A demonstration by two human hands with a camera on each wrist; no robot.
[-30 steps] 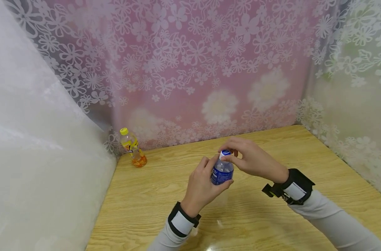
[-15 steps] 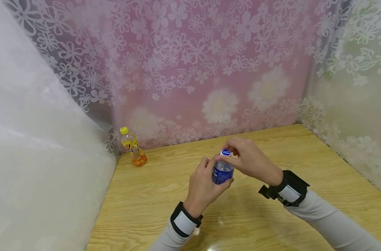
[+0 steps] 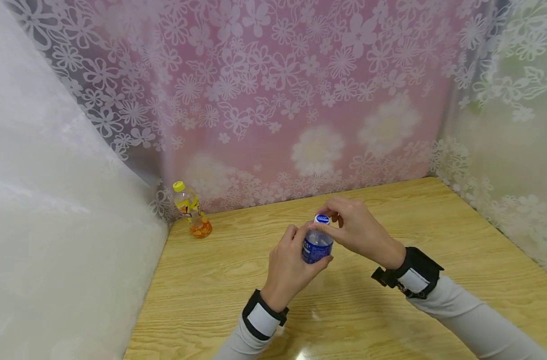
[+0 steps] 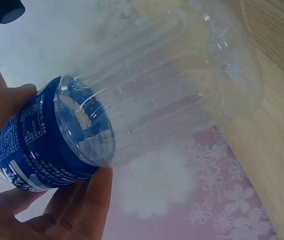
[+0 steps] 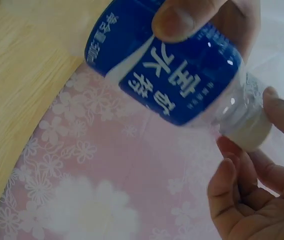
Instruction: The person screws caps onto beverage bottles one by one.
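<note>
A clear plastic bottle [image 3: 317, 248] with a blue label is held above the table, tilted, by my left hand [image 3: 287, 265]. In the left wrist view its ribbed lower part [image 4: 152, 95] shows droplets on the wall and no visible liquid level. My left fingers and thumb wrap around the label [image 5: 182, 70]. At the neck, my right hand [image 3: 363, 232] pinches the white cap [image 3: 322, 219], which has a blue printed top. The right wrist view has the right thumb on one side of the cap [image 5: 249, 132] and fingers on the other. The cap is on the neck.
Toward the back left of the wood-grain table [image 3: 210, 300] stands a yellow-capped bottle [image 3: 192, 211] with some orange contents at its bottom. A pink flowered curtain [image 3: 264, 125] hangs behind the table, with pale sheets at left and right.
My right thumb has moved left across the front of the cap, and the right wrist has shifted slightly left. The left hand stays around the bottle, almost still. The yellow-capped bottle has not moved.
</note>
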